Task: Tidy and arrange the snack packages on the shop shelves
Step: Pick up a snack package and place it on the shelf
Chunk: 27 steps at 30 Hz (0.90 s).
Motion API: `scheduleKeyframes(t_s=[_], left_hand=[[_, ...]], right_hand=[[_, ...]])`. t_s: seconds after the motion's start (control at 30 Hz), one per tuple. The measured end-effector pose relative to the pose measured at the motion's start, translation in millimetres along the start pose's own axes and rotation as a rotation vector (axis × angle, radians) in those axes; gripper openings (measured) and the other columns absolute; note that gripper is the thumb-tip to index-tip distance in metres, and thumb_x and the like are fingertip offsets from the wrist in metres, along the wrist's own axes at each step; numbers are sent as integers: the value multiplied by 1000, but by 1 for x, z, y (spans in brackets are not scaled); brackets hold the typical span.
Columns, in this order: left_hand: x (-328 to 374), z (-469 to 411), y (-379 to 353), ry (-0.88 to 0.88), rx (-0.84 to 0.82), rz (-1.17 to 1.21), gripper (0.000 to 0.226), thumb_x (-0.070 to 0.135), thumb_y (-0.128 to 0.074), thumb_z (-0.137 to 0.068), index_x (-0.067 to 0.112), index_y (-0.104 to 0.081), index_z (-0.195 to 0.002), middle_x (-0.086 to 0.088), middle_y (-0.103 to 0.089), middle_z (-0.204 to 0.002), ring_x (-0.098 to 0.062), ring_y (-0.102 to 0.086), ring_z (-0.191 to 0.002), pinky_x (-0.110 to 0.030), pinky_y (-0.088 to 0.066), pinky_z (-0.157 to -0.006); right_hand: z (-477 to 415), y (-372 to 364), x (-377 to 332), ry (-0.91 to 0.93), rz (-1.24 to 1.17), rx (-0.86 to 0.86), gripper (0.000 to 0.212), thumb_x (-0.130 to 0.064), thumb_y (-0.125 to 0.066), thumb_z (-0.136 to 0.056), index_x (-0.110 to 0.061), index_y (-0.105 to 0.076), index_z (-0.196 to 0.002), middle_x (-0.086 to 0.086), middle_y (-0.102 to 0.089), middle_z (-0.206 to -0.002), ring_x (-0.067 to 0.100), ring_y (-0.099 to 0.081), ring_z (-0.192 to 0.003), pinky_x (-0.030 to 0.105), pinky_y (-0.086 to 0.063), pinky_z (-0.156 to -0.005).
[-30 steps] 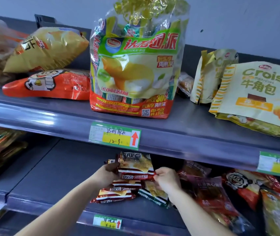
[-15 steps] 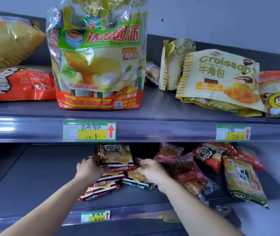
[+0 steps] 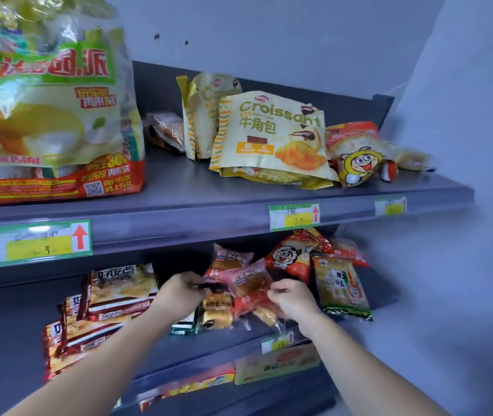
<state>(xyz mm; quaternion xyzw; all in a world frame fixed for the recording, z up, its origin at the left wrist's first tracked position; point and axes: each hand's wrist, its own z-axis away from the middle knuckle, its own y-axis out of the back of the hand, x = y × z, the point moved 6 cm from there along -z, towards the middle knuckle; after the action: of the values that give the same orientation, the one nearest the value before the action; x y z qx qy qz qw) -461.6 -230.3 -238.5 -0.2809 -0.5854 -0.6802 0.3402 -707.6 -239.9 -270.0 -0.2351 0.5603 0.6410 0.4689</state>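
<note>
Status: partly done. On the grey metal lower shelf (image 3: 209,349), the brown-and-red foil biscuit packs (image 3: 119,295), marked "好吃点", lie in an overlapping stack at the left. The pink translucent plastic bread packet (image 3: 246,283), marked "8.0", is in hand near mid-shelf, resting on a clear-wrapped brown bun packet (image 3: 215,318). The left hand (image 3: 180,292) pinches its left edge with curled fingers. The right hand (image 3: 291,298) pinches its right edge likewise.

Remaining, as judged: the red cartoon-face packet (image 3: 288,256) and the green-and-yellow rice cracker pack (image 3: 341,283), marked "旺旺", lie askew at the right. On the grey upper shelf (image 3: 197,199), the cream "Croissant 牛角包" bag (image 3: 272,136) leans on its neighbours and the yellow bee-print packet (image 3: 356,163) lies tipped. These need straightening. The green price label (image 3: 294,216) reads "7.9".
</note>
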Motion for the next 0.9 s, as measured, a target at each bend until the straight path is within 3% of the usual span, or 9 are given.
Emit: scheduleKeyframes(t_s=[0.07, 0.2, 0.27, 0.4, 0.57, 0.67, 0.77, 0.83, 0.9], left_hand=[[24, -8, -29, -36, -16, 12, 6, 20, -66, -87, 24, -69, -89, -1, -68, -89, -22, -63, -88, -28, -48, -77], [72, -29, -97, -116, -104, -75, 17, 22, -62, -89, 21, -69, -105, -1, -67, -98, -20, -62, -86, -25, -46, -70], [91, -43, -130, -140, -133, -103, 20, 24, -61, -90, 21, -67, -109, 0, -68, -107, -18, -63, -92, -23, -46, -73], [119, -64, -191, -160, -184, -220, 35, 30, -59, -91, 21, -60, -125, -3, -67, -118, -20, -64, -103, -24, -48, -81], [133, -89, -257, -231, -227, -352, 33, 30, -59, -88, 21, -63, -119, -1, -63, -121, -19, -57, -113, -27, -47, -91], [130, -104, -289, -226, -266, -432, 26, 34, -56, -87, 27, -63, -111, 4, -59, -115, -17, -52, -113, -32, -44, -93], [129, -119, -314, -235, -306, -630, 28, 38, -52, -90, 29, -56, -116, 5, -56, -120, -17, -47, -115, -39, -32, -96], [128, -127, -328, -253, -337, -761, 44, 37, -48, -93, 29, -43, -135, 4, -54, -126, -19, -45, -119, -40, -30, -98], [127, -133, -339, -254, -372, -822, 56, 37, -47, -93, 26, -30, -145, 4, -53, -130, -20, -44, -122, -40, -28, -98]], right_hand=[[-9, 31, 14, -20, 21, 29, 22, -23, -65, -89, -20, -67, -111, -2, -63, -111, 19, -61, -102, 41, -54, -91], [-33, 95, 43, -27, 102, 98, 24, -24, -63, -89, -19, -68, -112, -2, -63, -115, 21, -59, -108, 39, -51, -94], [-47, 122, 60, -39, 163, 128, 25, -22, -63, -89, -17, -68, -112, 1, -65, -119, 21, -60, -108, 36, -50, -93], [-70, 167, 97, -82, 222, 182, 23, -20, -62, -89, -16, -68, -111, 1, -67, -115, 20, -62, -100, 24, -46, -76], [-92, 196, 146, -186, 300, 241, 12, -34, -63, -85, -24, -60, -90, 1, -69, -99, 24, -63, -93, 28, -49, -70], [-103, 198, 173, -258, 198, 231, 24, -36, -66, -82, -21, -54, -98, 4, -66, -108, 24, -60, -100, 29, -49, -78], [-113, 194, 190, -305, 27, 200, 43, -26, -65, -88, -12, -50, -125, 6, -59, -118, 20, -55, -100, 25, -42, -82], [-121, 190, 198, -329, -58, 190, 41, -29, -64, -89, -11, -51, -124, 1, -58, -106, 20, -56, -98, 32, -48, -87], [-129, 185, 203, -358, -151, 178, 29, -31, -66, -88, -16, -54, -110, -5, -58, -95, 23, -60, -96, 40, -53, -87]])
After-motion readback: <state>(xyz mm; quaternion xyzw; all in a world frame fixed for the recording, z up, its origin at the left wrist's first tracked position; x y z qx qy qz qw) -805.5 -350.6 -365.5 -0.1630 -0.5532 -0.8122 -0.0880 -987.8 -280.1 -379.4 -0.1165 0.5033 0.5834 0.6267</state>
